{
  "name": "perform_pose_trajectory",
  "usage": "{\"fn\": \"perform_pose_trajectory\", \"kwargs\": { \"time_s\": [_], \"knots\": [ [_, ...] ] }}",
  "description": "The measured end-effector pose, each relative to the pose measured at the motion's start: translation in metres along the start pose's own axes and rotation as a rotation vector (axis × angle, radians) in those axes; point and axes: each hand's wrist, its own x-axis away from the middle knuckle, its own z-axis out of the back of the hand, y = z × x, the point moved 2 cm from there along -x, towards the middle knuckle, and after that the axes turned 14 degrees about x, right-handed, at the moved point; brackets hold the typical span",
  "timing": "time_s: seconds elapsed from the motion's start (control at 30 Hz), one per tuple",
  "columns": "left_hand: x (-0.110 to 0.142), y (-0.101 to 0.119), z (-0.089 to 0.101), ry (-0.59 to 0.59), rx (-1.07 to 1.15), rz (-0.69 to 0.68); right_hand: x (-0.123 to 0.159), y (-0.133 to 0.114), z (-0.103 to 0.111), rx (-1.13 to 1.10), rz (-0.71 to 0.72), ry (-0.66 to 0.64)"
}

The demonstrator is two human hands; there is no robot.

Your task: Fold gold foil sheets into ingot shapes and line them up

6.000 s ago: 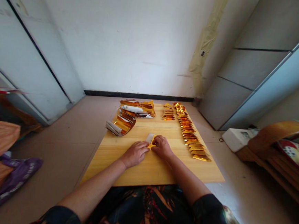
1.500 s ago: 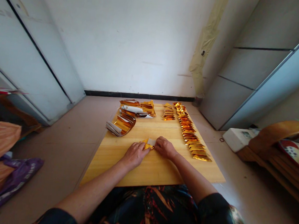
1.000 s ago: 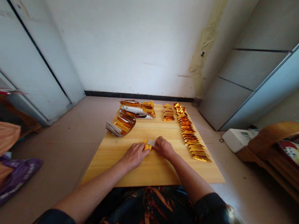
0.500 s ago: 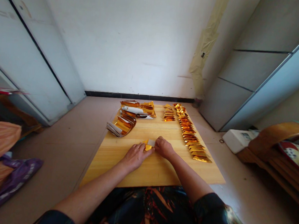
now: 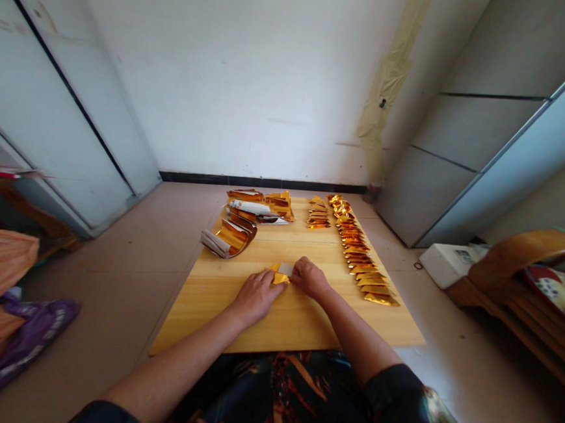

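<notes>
A small sheet of gold foil paper point(image 5: 282, 278), partly folded with a grey-white side showing, lies on the wooden board point(image 5: 206, 310). My left hand point(image 5: 255, 295) holds its left part down, fingers close together and thumb along the near edge. At the right edge, my right hand point(image 5: 309, 277) pinches the paper with curled fingers; the fingertips are partly hidden. Right of my hands runs a long row of folded gold foil pieces point(image 5: 357, 253), overlapping one another. A shorter row of folded pieces point(image 5: 319, 214) lies beside it at the far side.
Curled stacks of gold foil sheets point(image 5: 234, 234) sit at the board's far left, near a white roll-like bundle point(image 5: 249, 206). A wall point(image 5: 271, 106) stands behind. Orange and purple bags point(image 5: 18, 334) lie left on the floor; a white box point(image 5: 447, 267) and wooden seat point(image 5: 524, 309) are right.
Both hands stay almost in place on the gold foil paper, with the right hand shifted very slightly left. The rows and stacks look unchanged.
</notes>
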Motion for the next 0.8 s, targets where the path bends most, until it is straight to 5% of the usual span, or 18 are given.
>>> {"fn": "perform_pose_trajectory", "kwargs": {
  "time_s": [0.8],
  "knots": [
    [-0.0021,0.0023,-0.0024,-0.002,0.001,0.047,0.0019,0.0004,-0.0035,-0.112,-0.08,0.046]
  ]
}}
